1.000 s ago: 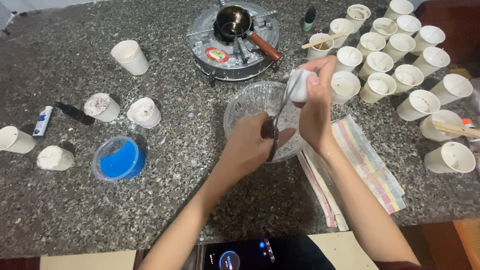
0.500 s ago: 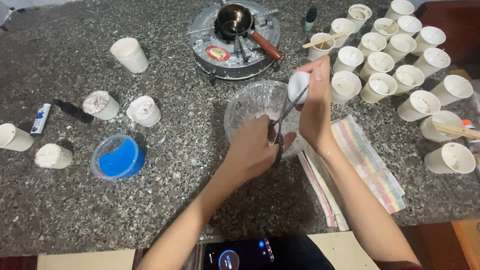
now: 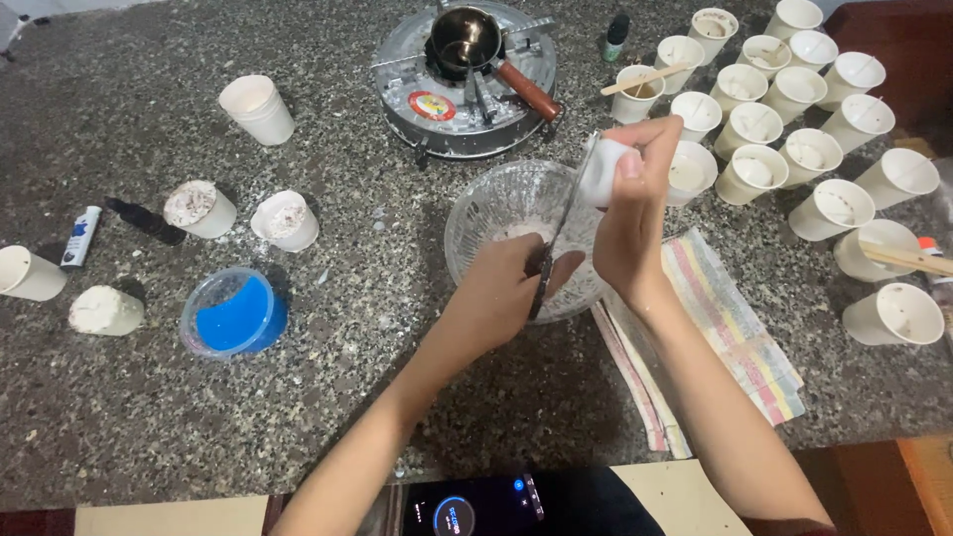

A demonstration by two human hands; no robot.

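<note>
My left hand (image 3: 501, 293) grips a pair of scissors (image 3: 552, 243) whose blades point up over a clear glass bowl (image 3: 486, 213). My right hand (image 3: 630, 213) holds a white lump, like wax (image 3: 601, 171), above the bowl's right rim. The scissor blades reach the lump's left side. Pale pieces lie in the bowl's bottom (image 3: 516, 233).
A small stove with a dark pot (image 3: 467, 45) stands behind the bowl. Many white paper cups (image 3: 794, 129) crowd the right side, and more cups (image 3: 256, 107) lie at the left with a blue-lidded tub (image 3: 233, 316). A striped cloth (image 3: 730, 337) lies under my right forearm. A phone (image 3: 476, 504) sits at the near edge.
My right hand with the white lump has shifted slightly, and the scissors in my left hand have moved a little against it. Nothing else moved.
</note>
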